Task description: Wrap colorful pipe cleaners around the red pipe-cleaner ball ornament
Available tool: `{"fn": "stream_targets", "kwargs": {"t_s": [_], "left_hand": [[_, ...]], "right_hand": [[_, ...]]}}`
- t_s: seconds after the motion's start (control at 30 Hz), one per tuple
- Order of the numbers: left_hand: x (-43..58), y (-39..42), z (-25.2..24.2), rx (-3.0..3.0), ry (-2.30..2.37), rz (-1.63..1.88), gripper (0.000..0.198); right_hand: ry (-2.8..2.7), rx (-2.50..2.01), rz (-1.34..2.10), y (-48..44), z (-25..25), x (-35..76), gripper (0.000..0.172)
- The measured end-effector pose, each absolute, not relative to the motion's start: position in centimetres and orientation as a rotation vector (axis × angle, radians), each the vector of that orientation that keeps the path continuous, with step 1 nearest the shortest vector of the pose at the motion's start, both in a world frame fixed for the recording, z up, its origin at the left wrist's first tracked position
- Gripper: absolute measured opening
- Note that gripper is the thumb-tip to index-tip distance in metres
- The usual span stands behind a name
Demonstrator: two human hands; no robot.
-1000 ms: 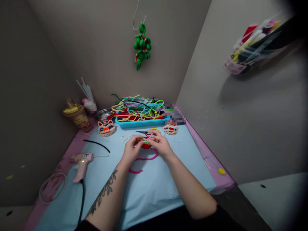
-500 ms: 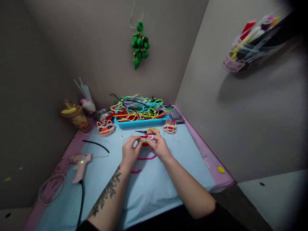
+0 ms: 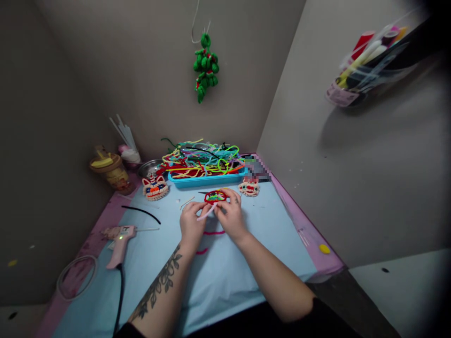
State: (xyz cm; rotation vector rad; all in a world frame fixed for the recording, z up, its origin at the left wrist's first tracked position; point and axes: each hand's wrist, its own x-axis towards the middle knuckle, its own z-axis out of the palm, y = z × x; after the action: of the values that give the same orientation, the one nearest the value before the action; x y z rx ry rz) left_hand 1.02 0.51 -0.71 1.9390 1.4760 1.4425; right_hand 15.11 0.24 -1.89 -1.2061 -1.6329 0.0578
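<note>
My left hand (image 3: 192, 226) is closed in a pinch at a pale pink pipe cleaner (image 3: 207, 213), which slants up toward my other fingers. My right hand (image 3: 233, 217) grips a small oval pipe-cleaner piece (image 3: 206, 197) with a red rim and multicoloured strands inside. The fingertips of both hands nearly meet below this oval. Scissors, mostly hidden, lie behind it. Under my hands, magenta pipe cleaners (image 3: 214, 233) rest on the blue cloth (image 3: 225, 277).
A blue tray (image 3: 211, 181) heaped with pipe cleaners stands behind my hands, between two lion-head pieces (image 3: 155, 188) (image 3: 249, 187). At left lie a pink glue gun (image 3: 120, 244) and a black pipe cleaner (image 3: 143, 212). A green ornament (image 3: 206, 68) hangs on the back wall.
The red-rimmed oval has turned up to face me and now shows above my fingers. The pale pink pipe cleaner now points down toward my left hand.
</note>
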Motion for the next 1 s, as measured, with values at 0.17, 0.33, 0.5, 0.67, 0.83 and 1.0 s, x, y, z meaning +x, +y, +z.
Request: {"fn": "stream_targets", "kwargs": {"t_s": [0.17,0.33,0.5,0.67,0.83,1.0], "left_hand": [[1.2,0.9,-1.1,1.654,1.432,1.381,0.017],[1.6,1.5,-2.0,1.381,1.283,1.301,0.020],[1.4,1.6,-2.2,1.436,1.108,1.258,0.021],[1.4,1.5,-1.5,1.457,1.177,1.257,0.023],[2.0,1.0,-0.5,1.220,1.165,1.376,0.025],[2.5,0.5,-0.8,1.074,1.035,1.242,0.031]], "right_hand": [[-1.647,-1.205,0.040,0.2,-1.8,14.9,0.013],[-1.668,-1.231,0.092,0.0,-1.5,14.8,0.016],[-1.660,-1.231,0.170,0.0,-1.5,15.1,0.015],[-1.666,-1.244,0.098,0.0,-1.5,15.3,0.014],[-1.728,-1.232,0.083,-0.1,-1.5,15.1,0.015],[-1.724,-1.236,0.150,0.0,-1.4,15.2,0.014]]}}
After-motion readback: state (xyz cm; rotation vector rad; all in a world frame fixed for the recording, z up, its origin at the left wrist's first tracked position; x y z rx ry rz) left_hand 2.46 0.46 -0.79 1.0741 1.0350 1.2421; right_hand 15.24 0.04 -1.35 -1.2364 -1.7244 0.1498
